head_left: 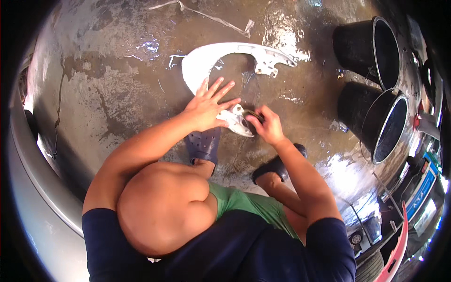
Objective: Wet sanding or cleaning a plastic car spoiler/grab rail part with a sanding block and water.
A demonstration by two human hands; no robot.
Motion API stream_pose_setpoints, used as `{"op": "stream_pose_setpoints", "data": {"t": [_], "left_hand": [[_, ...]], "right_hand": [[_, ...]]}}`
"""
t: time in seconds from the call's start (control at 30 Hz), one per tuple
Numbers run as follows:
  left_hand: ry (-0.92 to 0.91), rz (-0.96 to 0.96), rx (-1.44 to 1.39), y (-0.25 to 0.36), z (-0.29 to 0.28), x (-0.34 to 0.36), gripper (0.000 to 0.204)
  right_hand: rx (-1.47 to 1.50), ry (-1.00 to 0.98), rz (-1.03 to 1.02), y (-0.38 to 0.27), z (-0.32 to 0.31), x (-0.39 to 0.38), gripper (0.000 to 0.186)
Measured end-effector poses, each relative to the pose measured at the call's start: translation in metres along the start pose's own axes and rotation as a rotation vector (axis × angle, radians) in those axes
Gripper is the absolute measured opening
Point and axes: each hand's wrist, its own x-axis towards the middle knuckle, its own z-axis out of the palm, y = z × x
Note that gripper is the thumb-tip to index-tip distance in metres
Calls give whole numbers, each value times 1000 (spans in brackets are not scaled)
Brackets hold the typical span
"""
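And there it was, the white curved part (pixel 193 66) flat on the wet concrete floor (pixel 117 89), its opening to the right and its near, bracketed end right under both hands! The left hand (pixel 206 110) lay open across that end, fingers spread, pinning it down; the right hand (pixel 268 127) was curled at the tip, thumb and fingers pinching a small dark piece (pixel 254 114), though what that was, hidden in the grip, could not be told. Close handwork along the edge, by the look of it, and doing it well probably called for a firm left palm, spread fingertips kept clear of the rim, and short, light, even strokes that eased around the holes. The likely danger was a skid, with slick floor beneath the part. Beyond the part lay a crooked pale strip (pixel 211 18), out of the way; well to its right two black buckets, one farther (pixel 354 44) and one nearer (pixel 353 105), lay outside the working space. The tighter squeeze was on the near side of the part, where the left clog (pixel 203 143) sat just beside the worked end and the right clog (pixel 277 167) a little farther off, leaving scant room for swinging it around.
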Motion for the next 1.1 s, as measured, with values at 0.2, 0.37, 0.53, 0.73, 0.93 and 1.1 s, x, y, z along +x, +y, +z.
{"op": "stream_pose_setpoints", "data": {"t": [0.2, 0.37, 0.53, 0.73, 0.93, 1.1], "left_hand": [[-41, -15, 27, 3, 5, -6, 92], [-37, -31, 30, 4, -2, 0, 91], [17, -54, 44, 8, 5, -8, 97], [75, 134, 190, 19, 7, -6, 104], [116, 459, 586, 29, 2, 12, 91], [101, 481, 461, 32, 4, 8, 81]], "right_hand": [[77, 48, -35, -11, 21, 15, 28], [-26, 109, -77, -4, 16, 10, 27], [-100, 1, -49, 8, -5, -1, 25], [-263, 228, 89, -2, -154, -13, 26], [-122, 551, 2, -48, -369, -30, 30], [245, 796, 218, 68, -492, -70, 26]]}}
